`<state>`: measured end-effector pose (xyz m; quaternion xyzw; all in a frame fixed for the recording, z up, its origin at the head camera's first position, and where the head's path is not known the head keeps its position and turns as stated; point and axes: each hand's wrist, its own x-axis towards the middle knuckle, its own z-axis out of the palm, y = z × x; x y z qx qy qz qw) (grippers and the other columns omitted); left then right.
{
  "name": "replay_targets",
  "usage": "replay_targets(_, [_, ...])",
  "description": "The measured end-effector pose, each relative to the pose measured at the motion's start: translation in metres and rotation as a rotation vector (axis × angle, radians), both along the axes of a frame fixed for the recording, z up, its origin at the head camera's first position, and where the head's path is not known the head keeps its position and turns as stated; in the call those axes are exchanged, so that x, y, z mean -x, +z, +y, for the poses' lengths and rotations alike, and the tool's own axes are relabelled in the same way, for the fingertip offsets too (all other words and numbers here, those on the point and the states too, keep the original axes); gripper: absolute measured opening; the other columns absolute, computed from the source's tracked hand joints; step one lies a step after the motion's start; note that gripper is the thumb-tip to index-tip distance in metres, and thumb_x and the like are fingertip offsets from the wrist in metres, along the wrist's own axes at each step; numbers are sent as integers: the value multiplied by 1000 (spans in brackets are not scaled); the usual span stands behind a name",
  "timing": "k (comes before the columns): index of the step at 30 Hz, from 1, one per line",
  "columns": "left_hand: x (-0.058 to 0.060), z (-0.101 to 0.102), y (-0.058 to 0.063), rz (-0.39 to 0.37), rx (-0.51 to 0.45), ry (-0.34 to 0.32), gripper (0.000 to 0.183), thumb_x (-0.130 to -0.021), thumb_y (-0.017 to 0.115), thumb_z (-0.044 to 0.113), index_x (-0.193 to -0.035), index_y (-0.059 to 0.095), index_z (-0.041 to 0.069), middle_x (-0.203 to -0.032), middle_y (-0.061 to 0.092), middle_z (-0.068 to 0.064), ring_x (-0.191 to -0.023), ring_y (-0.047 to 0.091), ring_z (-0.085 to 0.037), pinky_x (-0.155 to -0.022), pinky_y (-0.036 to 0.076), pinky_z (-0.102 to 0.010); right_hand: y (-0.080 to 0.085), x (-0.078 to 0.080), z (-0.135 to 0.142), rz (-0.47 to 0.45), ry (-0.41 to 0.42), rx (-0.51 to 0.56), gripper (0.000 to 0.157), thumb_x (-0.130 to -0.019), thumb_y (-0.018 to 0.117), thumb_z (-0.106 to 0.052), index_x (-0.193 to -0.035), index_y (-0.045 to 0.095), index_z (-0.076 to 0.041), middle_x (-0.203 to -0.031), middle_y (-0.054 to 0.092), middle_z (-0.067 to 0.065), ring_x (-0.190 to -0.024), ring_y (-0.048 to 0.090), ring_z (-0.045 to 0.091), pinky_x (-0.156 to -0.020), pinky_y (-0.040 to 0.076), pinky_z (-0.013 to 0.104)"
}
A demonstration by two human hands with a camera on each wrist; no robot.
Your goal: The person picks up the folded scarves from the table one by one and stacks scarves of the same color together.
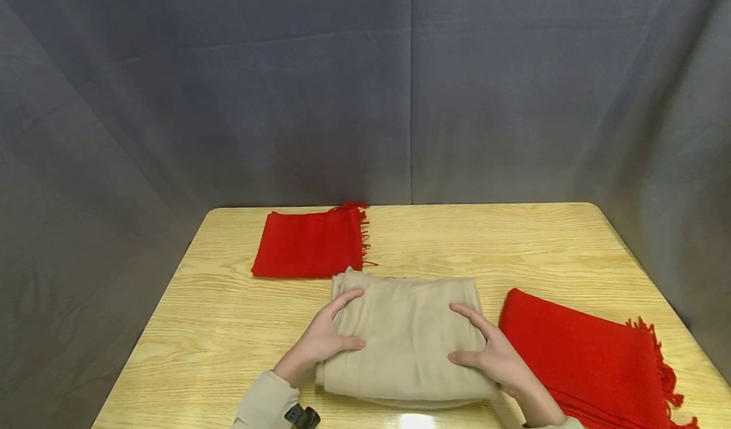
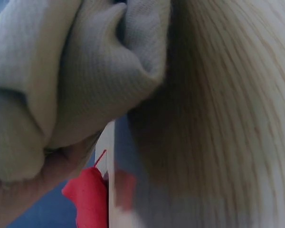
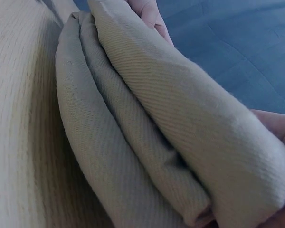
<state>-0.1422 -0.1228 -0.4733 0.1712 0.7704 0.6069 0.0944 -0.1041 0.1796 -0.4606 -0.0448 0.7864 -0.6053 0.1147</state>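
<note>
A beige scarf, folded into a thick rectangle, is between both hands near the front middle of the table. My left hand grips its left side, with thumb and a finger on top and the other fingers out of sight in the head view. On the right side, my right hand holds it in much the same way. Seen from the right wrist, the folded layers of the scarf stack up along the near edge. In the left wrist view, a corner of the scarf hangs over a shadowed gap above the wood.
A folded red scarf with fringe on its right edge lies at the back left, just beyond the beige one. Another red fringed scarf lies at the right front, beside my right forearm. Grey curtains enclose the wooden table.
</note>
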Motion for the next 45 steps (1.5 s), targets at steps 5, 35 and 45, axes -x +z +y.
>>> replay_targets(5, [1,2,4,-13,3,5,79,-63,76,-4,-133,46,17,-135,40,-10,-108,43,-25,-91,35,-42,3,0,3,-4,-3,-2,76,-67,75,-3,-135,42,-14,-144,26,14,-133,13,33,-101,16,57])
replay_targets(35, [9,10,24,-22,-7,14,77,-64,77,-4,-132,46,14,-140,37,-8,-120,36,-26,-99,25,-51,24,7,10,38,9,-60,75,-70,75,-5,-136,40,-15,-143,27,12,-127,22,30,-94,30,48])
replay_targets(45, [12,15,34,-4,1,22,76,-64,76,-7,-131,47,12,-138,39,-8,-118,38,-25,-99,27,-48,31,11,15,90,31,-81,73,-71,73,-6,-136,40,-13,-142,28,14,-130,19,32,-97,22,55])
